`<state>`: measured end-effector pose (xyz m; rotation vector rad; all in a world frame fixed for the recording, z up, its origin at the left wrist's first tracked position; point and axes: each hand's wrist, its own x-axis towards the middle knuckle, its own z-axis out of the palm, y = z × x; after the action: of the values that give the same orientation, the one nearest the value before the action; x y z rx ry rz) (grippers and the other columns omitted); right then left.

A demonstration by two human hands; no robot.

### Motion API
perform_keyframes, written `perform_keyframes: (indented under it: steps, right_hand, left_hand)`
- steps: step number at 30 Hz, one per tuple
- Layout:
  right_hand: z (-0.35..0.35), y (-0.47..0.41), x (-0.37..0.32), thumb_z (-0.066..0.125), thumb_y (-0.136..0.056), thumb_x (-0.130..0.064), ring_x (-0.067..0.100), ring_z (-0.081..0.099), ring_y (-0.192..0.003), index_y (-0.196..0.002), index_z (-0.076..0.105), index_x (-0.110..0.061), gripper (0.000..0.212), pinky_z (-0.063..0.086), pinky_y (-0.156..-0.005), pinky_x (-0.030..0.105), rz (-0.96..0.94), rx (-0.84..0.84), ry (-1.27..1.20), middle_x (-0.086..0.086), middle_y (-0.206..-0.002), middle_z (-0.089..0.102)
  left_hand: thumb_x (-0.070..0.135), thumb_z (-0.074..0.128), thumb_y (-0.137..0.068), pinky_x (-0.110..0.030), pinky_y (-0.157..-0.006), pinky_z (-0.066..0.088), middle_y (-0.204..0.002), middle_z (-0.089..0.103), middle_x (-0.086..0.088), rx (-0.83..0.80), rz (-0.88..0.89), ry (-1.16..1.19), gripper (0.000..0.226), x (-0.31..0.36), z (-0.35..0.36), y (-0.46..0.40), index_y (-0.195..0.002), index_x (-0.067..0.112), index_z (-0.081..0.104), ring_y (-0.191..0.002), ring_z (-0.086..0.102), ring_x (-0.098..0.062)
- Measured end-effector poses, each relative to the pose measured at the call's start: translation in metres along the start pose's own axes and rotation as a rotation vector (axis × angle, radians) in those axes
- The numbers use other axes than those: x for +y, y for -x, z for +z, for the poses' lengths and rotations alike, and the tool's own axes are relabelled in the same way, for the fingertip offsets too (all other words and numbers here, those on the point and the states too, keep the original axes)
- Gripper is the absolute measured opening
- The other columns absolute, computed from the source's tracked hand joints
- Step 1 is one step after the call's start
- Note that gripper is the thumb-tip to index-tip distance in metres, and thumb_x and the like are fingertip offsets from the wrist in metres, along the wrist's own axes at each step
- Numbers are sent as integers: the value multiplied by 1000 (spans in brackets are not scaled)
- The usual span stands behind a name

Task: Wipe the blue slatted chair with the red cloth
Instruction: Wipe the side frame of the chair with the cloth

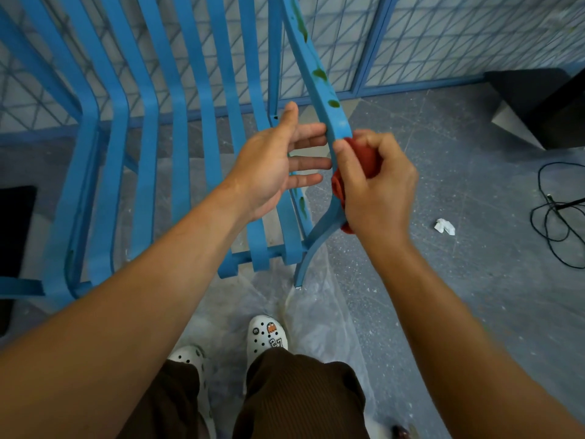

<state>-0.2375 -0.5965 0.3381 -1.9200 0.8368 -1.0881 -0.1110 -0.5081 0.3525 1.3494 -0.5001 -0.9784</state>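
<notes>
Right hand bunching crumpled red cloth against curved armrest of blue slatted metal chair, fingers curled round it. Left hand at nine o'clock of cloth, fingers spread, tips touching armrest. Green smears toward twelve o'clock.

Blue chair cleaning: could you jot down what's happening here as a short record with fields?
Chair: blue slatted chair, its right side rail curving down to a leg
Dirt: green smears on that rail, above the hands
Cloth: red cloth, bunched against the rail
Right hand: right hand grips the cloth
Left hand: left hand open, fingers straight, reaching to the rail from the inner side
Floor: crumpled white paper, black cable, clear plastic sheet
</notes>
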Motion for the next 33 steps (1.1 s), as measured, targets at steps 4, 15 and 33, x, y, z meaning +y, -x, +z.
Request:
perform_keyframes:
  steps: [4, 15, 33]
  right_hand:
    - [8, -43, -17, 73, -91, -38, 3, 68, -68, -87, 71, -19, 20, 55, -65, 24, 15, -106, 95, -11, -72, 69]
    - [11, 13, 20, 44, -107, -39, 16, 65, -94, -116, 56, -22, 23, 55, -80, 39, 24, -66, 59, 3, -105, 64]
    - [27, -100, -22, 54, -100, -34, 13, 58, -79, -94, 57, -16, 19, 40, -63, 27, 181, -371, 304, -3, -86, 64]
  left_hand:
    - [59, 18, -106, -39, -91, 58, -125, 71, -6, 12, -22, 31, 73, 0, 1, 3, -132, 12, 66, -106, 74, -25]
    - [62, 17, -105, -45, -96, 58, -122, 73, -7, -12, -52, 160, 71, -5, 4, 2, -132, 13, 61, -108, 73, -28]
    - [45, 53, -101, -31, -78, 59, -100, 74, -2, 57, -155, 424, 40, 6, 17, -14, -114, 11, 70, -92, 75, -20]
